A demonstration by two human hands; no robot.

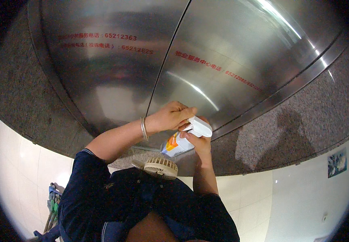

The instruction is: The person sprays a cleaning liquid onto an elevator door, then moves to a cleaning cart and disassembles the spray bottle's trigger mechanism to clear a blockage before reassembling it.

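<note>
White plastic trigger-spray bottle with an orange label (178, 146) sits between the hands: right hand (199, 142) wrapped round its neck, left hand (171, 117) pinching the nozzle end. Probably light, stiffish, slick if wet, so I'd grip the neck.

Shiny steel doors (172, 62) stand within a speckled stone surround (323, 107).

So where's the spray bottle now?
In the head view, the spray bottle is slightly right of centre, above the beige fan, in the right hand with the left hand at its white spray head.
</note>
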